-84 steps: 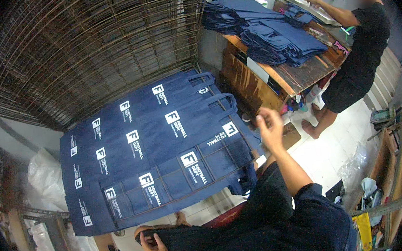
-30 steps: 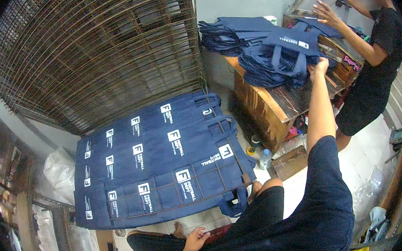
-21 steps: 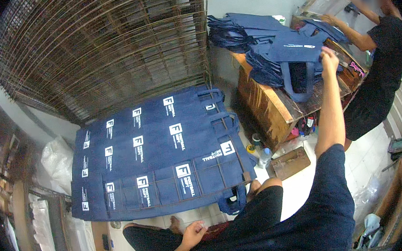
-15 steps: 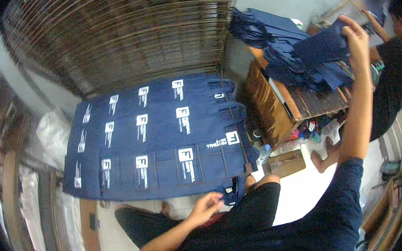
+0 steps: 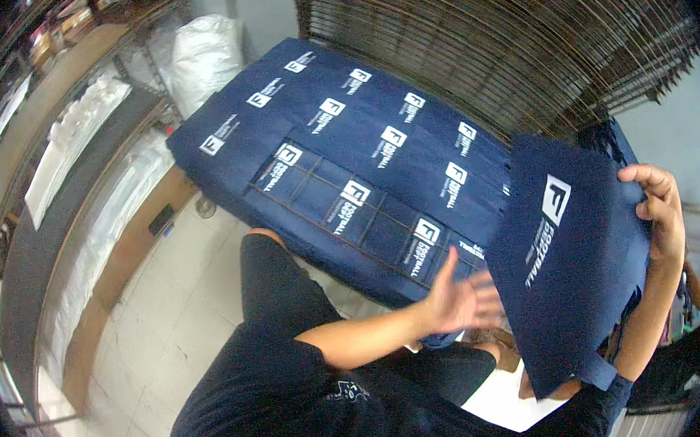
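Note:
My right hand [image 5: 656, 207] pinches the right edge of a navy fabric tote bag [image 5: 596, 275] with a white print and hangs it over the right end of the rack. Part of the bag covers what lies behind it. Palm raised and fingers spread, my left hand [image 5: 459, 299] is just left of the bag, smeared a little by motion and holding nothing. In front of me, more navy bags [image 5: 224, 176] with white prints lie in rows, stacked flat. Thin metal bars of a wire rack frame [image 5: 325, 179] cross over the nearest rows.
Behind the bags, a tall stack of wire rack frames [image 5: 508, 26] leans upright. A white plastic sack [image 5: 204, 60] stands at the far left corner. Long shelves with plastic-wrapped goods [image 5: 108, 242] run along the left. Another person in dark clothes [image 5: 676, 364] is at the right.
My view has turned to the right. My right hand, earlier by the heap of navy fabric on the wooden table, now holds a bag near the rack. My left hand has opened wide and reached toward it.

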